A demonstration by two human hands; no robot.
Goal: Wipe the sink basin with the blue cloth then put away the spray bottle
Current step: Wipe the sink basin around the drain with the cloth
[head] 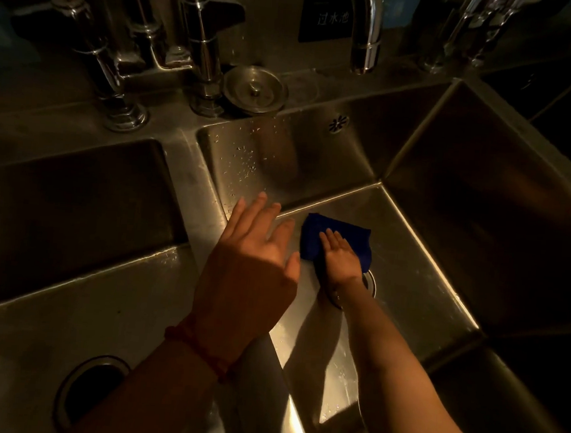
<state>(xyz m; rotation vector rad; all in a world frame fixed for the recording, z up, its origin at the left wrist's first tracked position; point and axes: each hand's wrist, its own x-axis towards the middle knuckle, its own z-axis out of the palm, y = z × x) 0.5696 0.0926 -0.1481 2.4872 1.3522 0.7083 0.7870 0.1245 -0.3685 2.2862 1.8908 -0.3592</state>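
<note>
At the far left lies a second, darker basin point(73, 206) of the steel unit, and nearer the viewer a lower steel surface with a round drain opening point(92, 392) in it. Behind, on the back ledge, stand chrome tap handles point(201, 49) and a round metal drain stopper point(255, 89) resting just beside them at the ledge's edge. The left hand point(250, 261) hovers over the divider between the two basins, its grip released: fingers straight and spread, holding nothing, with a red beaded bracelet point(198, 349) around the wrist. Just to its right, down on the floor of the sink basin point(420, 261), lies the blue cloth point(337, 235), bunched near the back left corner of the floor. The right hand point(340, 258) presses flat on the cloth with straight fingers, so its grip is also released rather than clenched, palm down on the fabric. Under the right wrist the basin's drain ring point(371, 284) shows, partly covered by the arm. Water droplets speckle the basin's back wall, where a small overflow grille point(338, 123) sits. Above it curves a chrome spout point(369, 28) beside a dark label with white characters point(330, 15). The basin's right wall falls into deep shadow.
</note>
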